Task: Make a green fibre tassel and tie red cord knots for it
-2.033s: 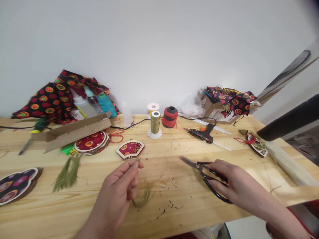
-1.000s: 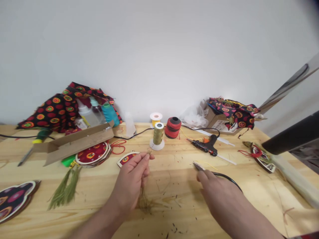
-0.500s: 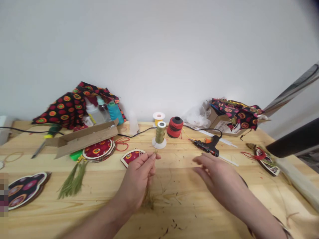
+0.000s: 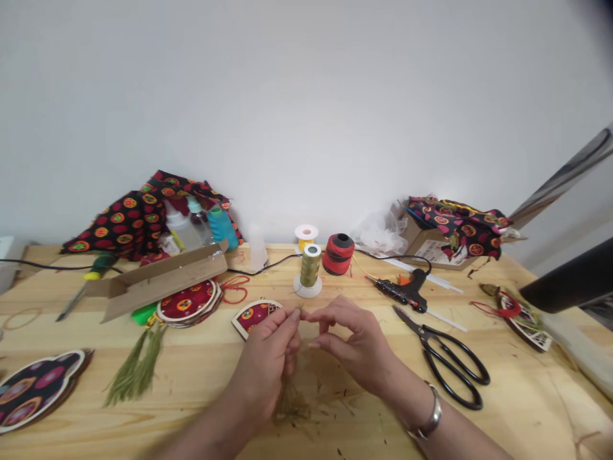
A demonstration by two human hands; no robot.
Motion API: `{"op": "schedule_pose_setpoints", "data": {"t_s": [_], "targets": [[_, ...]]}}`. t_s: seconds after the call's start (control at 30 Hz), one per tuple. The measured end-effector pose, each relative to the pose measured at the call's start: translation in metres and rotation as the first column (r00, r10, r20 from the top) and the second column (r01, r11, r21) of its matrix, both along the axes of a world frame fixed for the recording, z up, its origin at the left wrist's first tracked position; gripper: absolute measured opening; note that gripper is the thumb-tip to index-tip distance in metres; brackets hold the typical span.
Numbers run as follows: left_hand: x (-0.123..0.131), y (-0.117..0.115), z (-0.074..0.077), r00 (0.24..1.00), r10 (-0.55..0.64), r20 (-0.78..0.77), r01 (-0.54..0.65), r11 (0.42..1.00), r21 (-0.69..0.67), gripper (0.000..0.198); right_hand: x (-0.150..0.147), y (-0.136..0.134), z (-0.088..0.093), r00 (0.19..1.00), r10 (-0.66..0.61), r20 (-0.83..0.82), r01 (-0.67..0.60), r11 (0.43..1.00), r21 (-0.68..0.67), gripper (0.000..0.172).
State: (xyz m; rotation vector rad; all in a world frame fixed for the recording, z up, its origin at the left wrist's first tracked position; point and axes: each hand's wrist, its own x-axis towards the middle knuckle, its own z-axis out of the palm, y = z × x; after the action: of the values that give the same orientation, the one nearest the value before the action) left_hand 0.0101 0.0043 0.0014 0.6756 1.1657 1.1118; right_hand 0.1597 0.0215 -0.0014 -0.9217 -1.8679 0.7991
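My left hand [image 4: 268,364] pinches a small bundle of olive-green threads [image 4: 292,399] near its top, the loose ends hanging down to the wooden table [image 4: 201,383]. My right hand [image 4: 352,345] has come in from the right, its thumb and forefinger pinching at the top of the same bundle beside my left fingertips. Black scissors [image 4: 447,358] lie on the table to the right of my right wrist. A fan-shaped red ornament [image 4: 253,315] lies just behind my left hand.
A spool of gold-green thread [image 4: 310,268], a red spool [image 4: 338,253] and a black glue gun [image 4: 405,291] stand behind the hands. At the left are a cardboard box [image 4: 158,281], patterned fabric [image 4: 138,217], bottles, round ornaments [image 4: 186,300] and a green tassel [image 4: 136,367].
My right hand set the scissors down on the table at the right and moved left to meet my left hand at the thread bundle. The view has tilted slightly.
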Motion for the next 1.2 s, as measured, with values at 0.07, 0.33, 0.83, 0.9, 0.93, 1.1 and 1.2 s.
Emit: {"op": "schedule_pose_setpoints", "data": {"t_s": [0.07, 0.33, 0.83, 0.9, 0.93, 1.1, 1.2], "targets": [[0.001, -0.002, -0.001, 1.0, -0.018, -0.013, 0.018, 1.0, 0.002, 0.024, -0.002, -0.001, 0.0, 1.0, -0.014, 0.014, 0.013, 0.998, 0.065, 0.022], [0.002, -0.005, -0.004, 0.989, -0.13, -0.071, 0.131, 0.991, 0.003, 0.024, -0.002, -0.003, 0.009, 0.995, -0.028, 0.093, 0.016, 0.991, 0.13, 0.01], [0.001, -0.006, -0.004, 0.967, -0.177, -0.182, 0.182, 0.983, 0.012, 0.027, 0.003, 0.001, 0.01, 0.98, -0.098, 0.173, 0.071, 0.985, 0.156, 0.013], [0.001, -0.007, -0.005, 0.968, -0.181, -0.176, 0.187, 0.982, 0.015, 0.027, 0.003, 0.001, 0.009, 0.979, -0.105, 0.177, 0.077, 0.985, 0.157, 0.012], [0.001, -0.007, -0.005, 0.968, -0.183, -0.17, 0.188, 0.982, 0.016, 0.027, 0.003, 0.001, 0.008, 0.978, -0.111, 0.176, 0.084, 0.984, 0.154, 0.012], [0.002, -0.007, -0.003, 0.972, -0.176, -0.157, 0.181, 0.983, 0.014, 0.025, 0.004, 0.001, 0.008, 0.978, -0.134, 0.162, 0.113, 0.985, 0.131, 0.01], [0.002, -0.006, -0.003, 0.972, -0.161, -0.171, 0.167, 0.986, 0.025, 0.026, 0.003, 0.001, 0.009, 0.98, -0.135, 0.144, 0.119, 0.987, 0.109, 0.01]]}}
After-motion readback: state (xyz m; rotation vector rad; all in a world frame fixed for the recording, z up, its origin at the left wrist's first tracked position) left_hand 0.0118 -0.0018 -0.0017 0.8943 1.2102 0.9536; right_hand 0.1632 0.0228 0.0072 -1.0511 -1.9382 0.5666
